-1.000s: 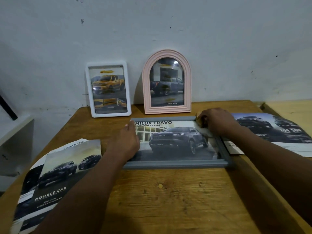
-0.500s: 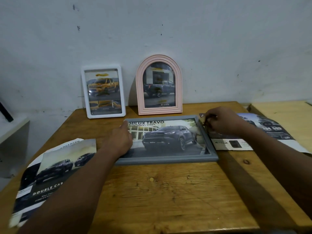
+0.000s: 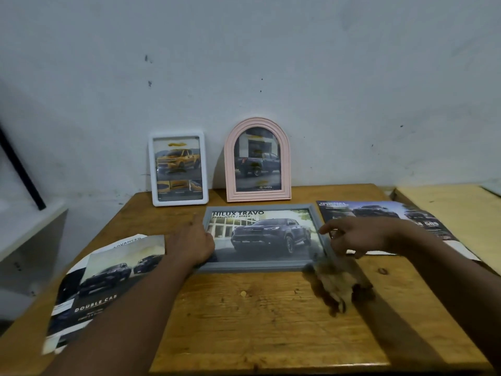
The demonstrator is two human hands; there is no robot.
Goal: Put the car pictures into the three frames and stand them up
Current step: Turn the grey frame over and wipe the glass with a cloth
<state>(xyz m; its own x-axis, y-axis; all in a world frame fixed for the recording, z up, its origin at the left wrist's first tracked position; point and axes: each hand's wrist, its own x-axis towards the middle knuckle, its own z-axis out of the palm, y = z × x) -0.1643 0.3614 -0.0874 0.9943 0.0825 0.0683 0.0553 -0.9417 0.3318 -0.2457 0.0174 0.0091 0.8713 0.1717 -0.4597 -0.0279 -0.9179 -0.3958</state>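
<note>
Our right hand [image 3: 360, 234] has come off the top right corner of the grey frame [image 3: 260, 267] and now hovers beside its right edge, fingers loosely spread, holding nothing as far as the blur lets us judge. Our left hand [image 3: 193, 244] still presses flat on the frame's left edge. The frame lies flat on the table [image 3: 271, 316], picture loaded; the white frame [image 3: 177, 169] and pink frame [image 3: 257, 160] already stand, so only standing this one remains.
</note>
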